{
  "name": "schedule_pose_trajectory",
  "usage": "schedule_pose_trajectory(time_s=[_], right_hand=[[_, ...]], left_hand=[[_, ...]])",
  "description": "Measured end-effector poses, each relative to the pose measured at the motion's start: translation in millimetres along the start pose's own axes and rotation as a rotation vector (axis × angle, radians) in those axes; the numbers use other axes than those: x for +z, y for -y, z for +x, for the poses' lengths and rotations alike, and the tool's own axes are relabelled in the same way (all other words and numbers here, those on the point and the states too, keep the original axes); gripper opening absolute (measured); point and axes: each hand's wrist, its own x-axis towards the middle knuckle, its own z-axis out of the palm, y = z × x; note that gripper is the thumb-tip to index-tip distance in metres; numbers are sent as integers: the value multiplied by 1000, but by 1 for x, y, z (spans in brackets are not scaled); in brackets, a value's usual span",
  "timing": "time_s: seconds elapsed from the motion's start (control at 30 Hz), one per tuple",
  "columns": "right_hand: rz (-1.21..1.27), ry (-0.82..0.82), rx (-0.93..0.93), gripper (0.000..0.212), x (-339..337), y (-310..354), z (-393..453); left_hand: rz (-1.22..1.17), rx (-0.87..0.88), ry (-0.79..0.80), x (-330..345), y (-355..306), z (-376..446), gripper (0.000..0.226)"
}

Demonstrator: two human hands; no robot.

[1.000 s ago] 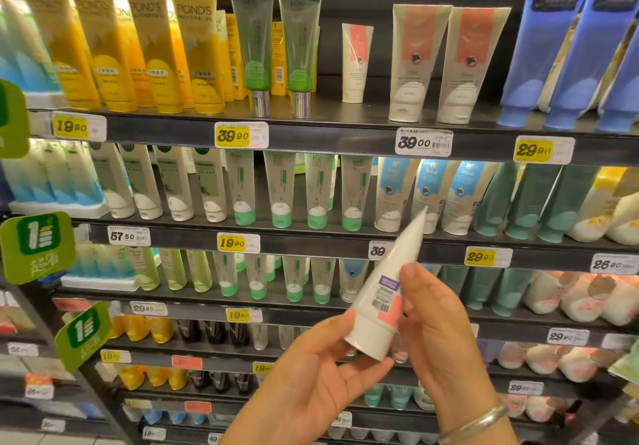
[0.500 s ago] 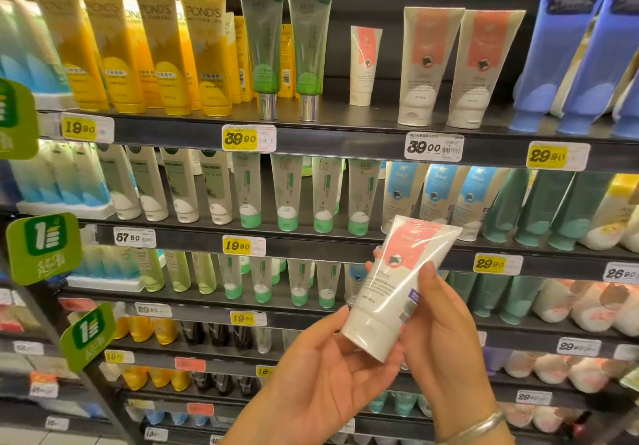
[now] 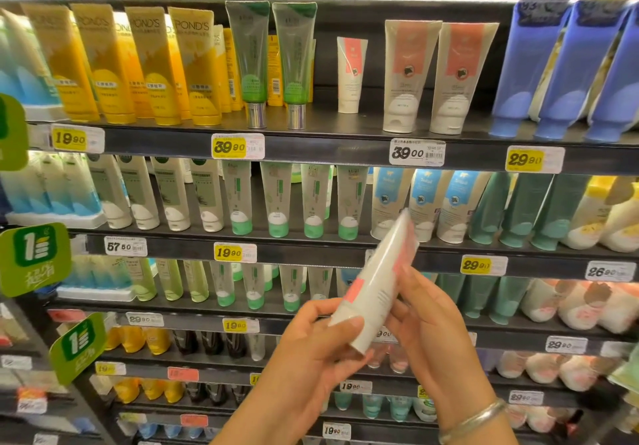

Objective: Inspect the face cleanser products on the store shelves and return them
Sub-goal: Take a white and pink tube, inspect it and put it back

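On the top shelf [image 3: 345,140] stand four front-row yellow plastic Pond's tubes [image 3: 193,71], two translucent green tubes with silver caps [image 3: 249,64], one small white tube with a coral panel [image 3: 351,74], two large cream tubes with coral panels [image 3: 409,74] and three blue plastic tubes [image 3: 522,71]. The shelf below carries four cream tubes with grey-green labels [image 3: 138,192], four pale tubes with green caps [image 3: 278,199] and three cream tubes with light-blue labels [image 3: 420,199]. One cream tube with coral patches [image 3: 377,285] is held in two hands, the left hand [image 3: 311,351] and the right hand [image 3: 432,334]. One silver bangle [image 3: 473,420] circles the right wrist. Three green promotional signs [image 3: 33,258] hang at the left edge.
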Motion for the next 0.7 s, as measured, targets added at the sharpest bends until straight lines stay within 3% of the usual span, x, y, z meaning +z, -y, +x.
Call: schedule_pose_trajectory(time_s=[0.1,0.27,0.53,0.7], right_hand=[[0,22,39,33,3,-2,-1],[73,20,66,31,3,-5,0],[111,10,76,39,6,-11,-2],[103,-9,120,25,10,-11,-7]], left_hand=[[319,176,-119,-2,0,2,49],[607,383,-123,-8,1,-4,40],[704,419,-117,-14,3,-13,47],[683,400,-128,-16,2,-20,45]])
